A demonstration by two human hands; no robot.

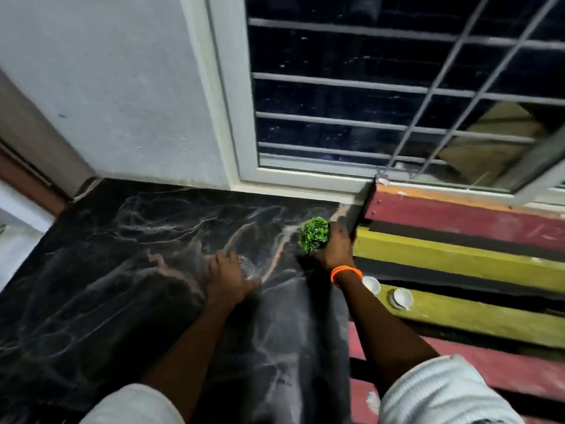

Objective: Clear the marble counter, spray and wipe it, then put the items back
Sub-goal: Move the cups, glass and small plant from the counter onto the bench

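The black marble counter (122, 270) with pale veins fills the lower left. My right hand (334, 249), with an orange bead bracelet on the wrist, grips a small green artificial plant (314, 234) at the counter's right edge; its pot is hidden under my fingers. My left hand (229, 276) is closed around a clear glass (248, 267) that stands on the marble near the middle. Both forearms reach in from the bottom of the view.
A slatted wooden bench (458, 264) in red and yellow stands to the right of the counter. Two small white bowls (402, 298) rest on a yellow slat. A barred window (367, 102) and a white wall (122, 87) close off the far side.
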